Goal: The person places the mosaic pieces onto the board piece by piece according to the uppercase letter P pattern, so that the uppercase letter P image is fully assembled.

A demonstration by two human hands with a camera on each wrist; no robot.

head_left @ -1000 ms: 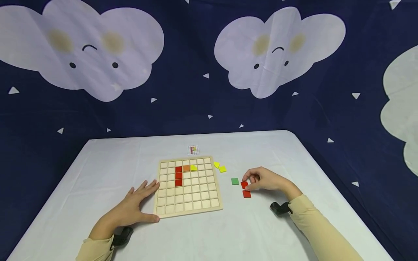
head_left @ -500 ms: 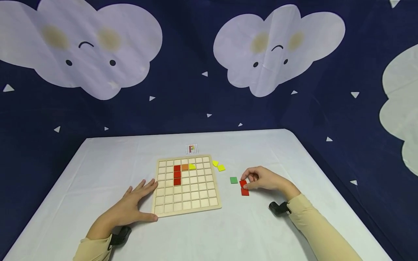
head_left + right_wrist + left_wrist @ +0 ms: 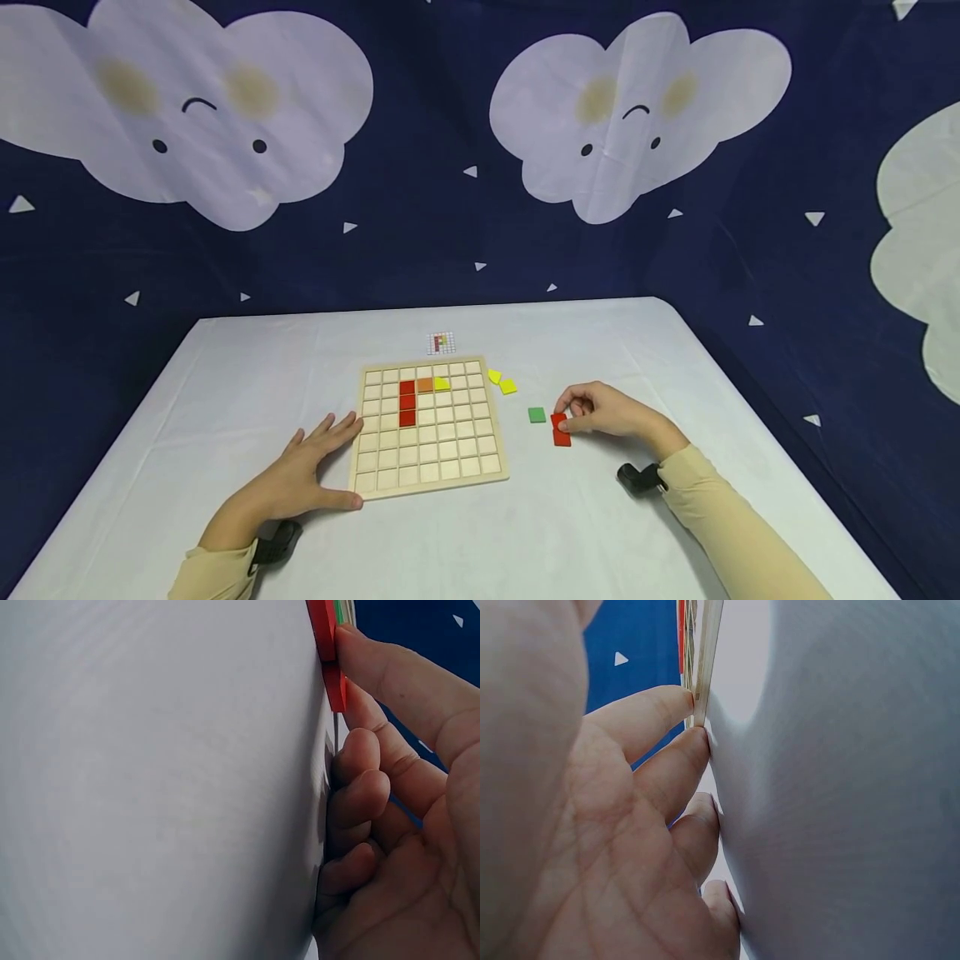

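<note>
A square wooden grid board (image 3: 430, 442) lies on the white table. Its cells hold a column of red tiles (image 3: 407, 402), an orange tile (image 3: 425, 384) and a yellow rounded tile (image 3: 441, 384). My left hand (image 3: 311, 471) is spread at the board's left side, with thumb and fingertips against its edge (image 3: 705, 667). To the right of the board, my right hand (image 3: 611, 410) pinches the farther of two loose red tiles (image 3: 558, 418) between thumb and index finger. The nearer red tile (image 3: 322, 630) sits right up against it, close to the thumb tip (image 3: 349, 637).
Beside the red pair lies a green square tile (image 3: 537, 415). Two yellow tiles (image 3: 508, 387) rest by the board's upper right corner. Beyond the board is a small printed pattern card (image 3: 441, 342). A dark blue cloth with clouds (image 3: 420, 250) hangs behind the table (image 3: 600, 333).
The gap between the two loose red tiles has closed. My right hand keeps almost the same place, and my left hand stays at the board. The head view has shifted slightly.
</note>
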